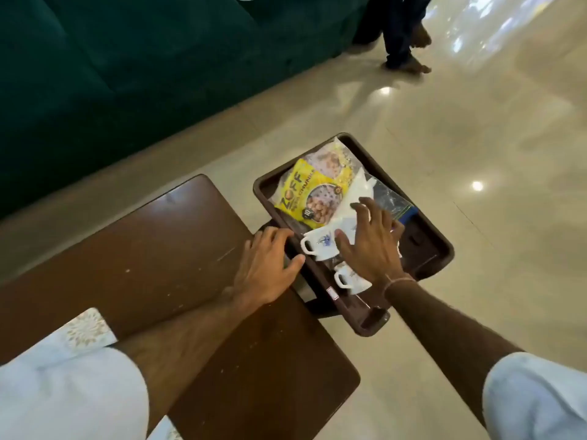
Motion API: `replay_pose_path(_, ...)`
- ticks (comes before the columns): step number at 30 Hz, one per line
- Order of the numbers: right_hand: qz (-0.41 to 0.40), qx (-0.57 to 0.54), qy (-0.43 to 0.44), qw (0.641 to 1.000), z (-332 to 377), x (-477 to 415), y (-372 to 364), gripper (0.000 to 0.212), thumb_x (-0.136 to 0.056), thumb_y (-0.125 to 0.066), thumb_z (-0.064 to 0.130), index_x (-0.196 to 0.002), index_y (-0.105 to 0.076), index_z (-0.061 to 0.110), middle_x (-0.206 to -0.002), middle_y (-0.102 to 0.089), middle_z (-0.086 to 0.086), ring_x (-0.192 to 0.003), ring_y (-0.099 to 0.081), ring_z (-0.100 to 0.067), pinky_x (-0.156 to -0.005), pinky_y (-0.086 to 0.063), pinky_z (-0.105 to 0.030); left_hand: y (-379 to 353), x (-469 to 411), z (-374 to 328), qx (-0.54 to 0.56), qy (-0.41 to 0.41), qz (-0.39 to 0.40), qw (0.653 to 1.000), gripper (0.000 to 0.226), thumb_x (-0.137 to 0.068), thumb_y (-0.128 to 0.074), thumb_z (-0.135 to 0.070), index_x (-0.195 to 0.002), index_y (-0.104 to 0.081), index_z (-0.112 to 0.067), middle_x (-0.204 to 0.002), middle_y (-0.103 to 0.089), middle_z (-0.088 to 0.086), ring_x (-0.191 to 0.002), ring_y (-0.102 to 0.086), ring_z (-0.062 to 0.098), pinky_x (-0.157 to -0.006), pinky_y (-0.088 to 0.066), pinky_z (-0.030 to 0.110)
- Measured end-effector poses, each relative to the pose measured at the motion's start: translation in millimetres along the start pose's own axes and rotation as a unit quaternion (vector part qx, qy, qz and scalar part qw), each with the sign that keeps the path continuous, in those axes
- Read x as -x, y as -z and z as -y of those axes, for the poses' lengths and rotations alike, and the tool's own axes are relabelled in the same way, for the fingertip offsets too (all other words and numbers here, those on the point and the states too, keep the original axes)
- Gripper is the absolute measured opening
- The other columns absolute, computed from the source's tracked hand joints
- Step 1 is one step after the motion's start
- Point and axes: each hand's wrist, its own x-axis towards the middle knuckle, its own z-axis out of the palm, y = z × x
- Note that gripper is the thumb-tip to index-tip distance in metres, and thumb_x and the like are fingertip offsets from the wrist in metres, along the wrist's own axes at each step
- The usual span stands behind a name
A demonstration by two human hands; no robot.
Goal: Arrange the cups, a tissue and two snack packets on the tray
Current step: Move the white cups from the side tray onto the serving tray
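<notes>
A dark brown tray [425, 246] sticks out past the right edge of a brown table [143, 249]. On it lie a yellow snack packet [305, 193], a clear second packet [386, 198] and a white tissue [355, 195]. Two white cups with blue prints stand at the near side: one [319, 246] by the left rim, one [349, 279] closer to me. My left hand [265, 268] rests flat on the table with its fingers on the tray's left rim. My right hand [370, 239] hovers spread over the cups and tissue, holding nothing that I can see.
A dark green sofa [127, 74] runs along the far left. Shiny beige floor tiles [476, 138] surround the table. A person's legs and bare feet [409, 63] stand at the far side. A patterned white cloth [85, 331] lies on the table near me.
</notes>
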Motion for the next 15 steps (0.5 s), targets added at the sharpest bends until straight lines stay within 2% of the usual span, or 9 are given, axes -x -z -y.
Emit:
replay_pose_path(3, 0.036, 0.008, -0.066, 0.997, -33.9, -19.9, 0.9, 0.076, -0.085, -0.043, 0.069, -0.144, -0.031, 0.022, -0.145, -0.041, -0.006, -0.132, -0.036, -0.03, -0.103, -0.026, -0.057, -16.0, -28.6, -31.0, -0.072, 0.011, -0.019, 0.997, 0.062, -0.082, -0.044, -0.069, -0.126, -0.05, -0.026, -0.126, -0.055, 0.001, -0.118, -0.046, 0.025, -0.099, -0.032, 0.046)
replay_pose_path(6, 0.137, 0.02, -0.082, 0.987, -53.4, -36.4, -1.2, 0.089, -0.08, -0.042, 0.077, -0.148, -0.026, 0.022, -0.149, -0.042, -0.008, -0.135, -0.035, -0.035, -0.106, -0.022, -0.063, -27.3, -46.6, -52.8, -0.126, 0.038, -0.001, 0.991, 0.076, -0.079, -0.035, -0.077, -0.126, -0.05, -0.019, -0.125, -0.063, 0.008, -0.121, -0.047, 0.03, -0.104, -0.025, 0.053)
replay_pose_path(9, 0.191, 0.03, -0.066, 0.979, -61.3, -48.3, -5.2, 0.089, -0.078, -0.049, 0.078, -0.144, -0.032, 0.021, -0.151, -0.041, -0.009, -0.137, -0.034, -0.036, -0.107, -0.022, -0.062, -34.6, -58.5, -60.5, -0.166, 0.073, 0.016, 0.983, 0.081, -0.081, -0.036, -0.075, -0.133, -0.044, -0.013, -0.127, -0.063, 0.016, -0.127, -0.045, 0.037, -0.108, -0.019, 0.057)
replay_pose_path(15, 0.271, 0.009, -0.079, 0.959, -67.1, -63.8, -7.1, 0.085, -0.075, -0.053, 0.082, -0.132, -0.051, 0.02, -0.144, -0.045, -0.011, -0.136, -0.034, -0.036, -0.11, -0.023, -0.062, -40.1, -71.4, -61.2, -0.145, 0.107, 0.043, 0.983, 0.081, -0.078, -0.044, -0.077, -0.13, -0.04, -0.014, -0.125, -0.061, 0.016, -0.124, -0.047, 0.037, -0.107, -0.024, 0.054)
